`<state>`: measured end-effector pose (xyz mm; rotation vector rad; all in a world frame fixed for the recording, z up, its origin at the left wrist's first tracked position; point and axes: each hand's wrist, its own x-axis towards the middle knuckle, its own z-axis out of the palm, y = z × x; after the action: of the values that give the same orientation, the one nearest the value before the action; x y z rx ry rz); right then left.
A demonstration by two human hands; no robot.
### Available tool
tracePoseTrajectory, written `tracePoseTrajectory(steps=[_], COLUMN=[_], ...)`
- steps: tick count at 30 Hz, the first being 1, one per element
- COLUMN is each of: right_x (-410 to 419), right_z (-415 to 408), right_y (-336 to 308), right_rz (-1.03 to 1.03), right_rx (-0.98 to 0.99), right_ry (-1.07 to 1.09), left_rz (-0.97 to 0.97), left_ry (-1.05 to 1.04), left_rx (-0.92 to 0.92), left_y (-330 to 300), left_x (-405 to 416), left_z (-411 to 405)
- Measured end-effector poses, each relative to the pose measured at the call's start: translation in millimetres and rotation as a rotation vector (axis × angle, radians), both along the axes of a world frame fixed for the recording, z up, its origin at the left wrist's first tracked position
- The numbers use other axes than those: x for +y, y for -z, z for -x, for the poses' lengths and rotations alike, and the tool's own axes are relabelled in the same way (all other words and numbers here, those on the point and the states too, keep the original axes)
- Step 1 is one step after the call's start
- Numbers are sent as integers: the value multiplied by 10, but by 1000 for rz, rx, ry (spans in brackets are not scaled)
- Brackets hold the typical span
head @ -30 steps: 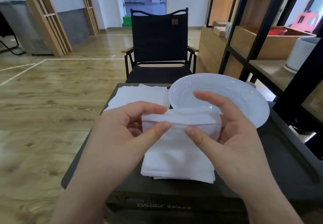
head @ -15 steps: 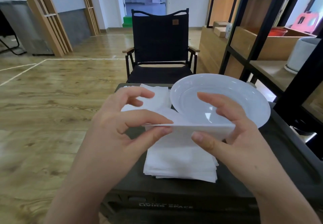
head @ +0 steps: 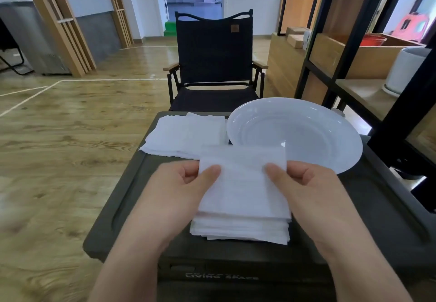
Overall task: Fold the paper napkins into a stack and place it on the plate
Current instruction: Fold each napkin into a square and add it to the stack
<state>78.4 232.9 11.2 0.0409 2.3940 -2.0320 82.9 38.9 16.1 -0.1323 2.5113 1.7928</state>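
White paper fills the near middle of the view: a folded stack (head: 240, 227) lies on the dark green box lid (head: 368, 219), close to its front edge. Over it, both hands pinch one folded napkin (head: 244, 179) by its upper corners. The left hand (head: 174, 195) has thumb on top and fingers under the left corner; the right hand (head: 313, 195) is closed on the right corner the same way. The napkin's long axis runs left to right between the two grips, and its lower edge hangs down to the top of the stack, directly above it, so the coming move looks like a short drop straight down, with edges squared to the sheets below. Neither hand is clearly nearer; they sit level on either side.

On the front face of the box, below the lid, pale letters read "LIVING SPACE" (head: 221, 277); a line above them is too faint to read.

Farther back on the lid, a heap of unfolded napkins (head: 186, 136) lies at the left, just beside the white plate (head: 330, 136), which is empty and sits beyond and to the right of the stack, nearer the right hand. Past the box stands a black folding chair (head: 213, 61) with a small brown patch on its back; its mark is illegible.
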Motion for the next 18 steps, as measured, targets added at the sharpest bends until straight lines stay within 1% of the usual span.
tracePoseTrajectory(steps=[3, 5, 7, 10, 13, 15, 17, 18], right_x=[-8, -20, -34, -48, -25, 5, 41, 58], right_z=[32, 55, 69, 74, 83, 104, 131, 143], right_y=[92, 136, 149, 163, 184, 169, 136, 118], right_rz=[-343, -461, -530, -615, -632, -611, -580, -564], right_rx=[19, 3, 5, 26, 20, 28, 45, 51], right_ry=[89, 153, 201, 235, 251, 269, 296, 310], left_rz=[283, 403, 475, 555, 649, 754, 851, 858], left_ry=[-65, -141, -166, -181, -255, -360, -445, -448], left_rx=[-43, -27, -28, -56, -67, -11, 100, 167], left_y=[77, 74, 75, 121, 152, 198, 257, 275], left_x=[-45, -41, -15, -19, -69, -98, -103, -97], left_z=[28, 32, 42, 72, 85, 106, 205, 300])
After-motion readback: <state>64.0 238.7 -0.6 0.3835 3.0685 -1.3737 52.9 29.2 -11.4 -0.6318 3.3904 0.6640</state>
